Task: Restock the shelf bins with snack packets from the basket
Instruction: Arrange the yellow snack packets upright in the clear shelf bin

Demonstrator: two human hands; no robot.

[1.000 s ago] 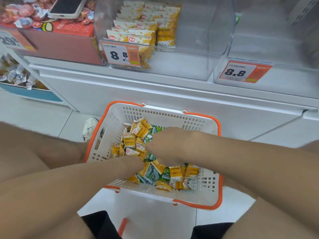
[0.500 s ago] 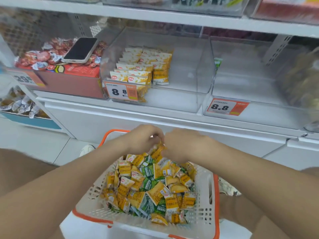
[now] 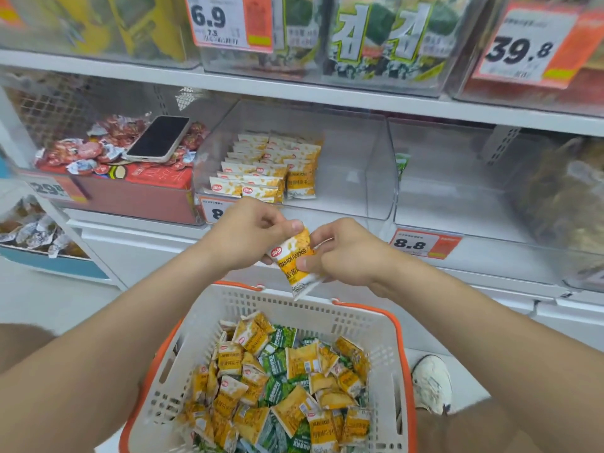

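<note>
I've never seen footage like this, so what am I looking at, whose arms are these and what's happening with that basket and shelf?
No machine here: a camera worn on a person's head looks down at their own bare arms. The left hand and right hand together pinch a yellow snack packet above a white basket full of yellow and green packets. Ahead, a clear shelf bin holds rows of matching yellow packets. A phone lies on red-wrapped sweets beside it.
</note>
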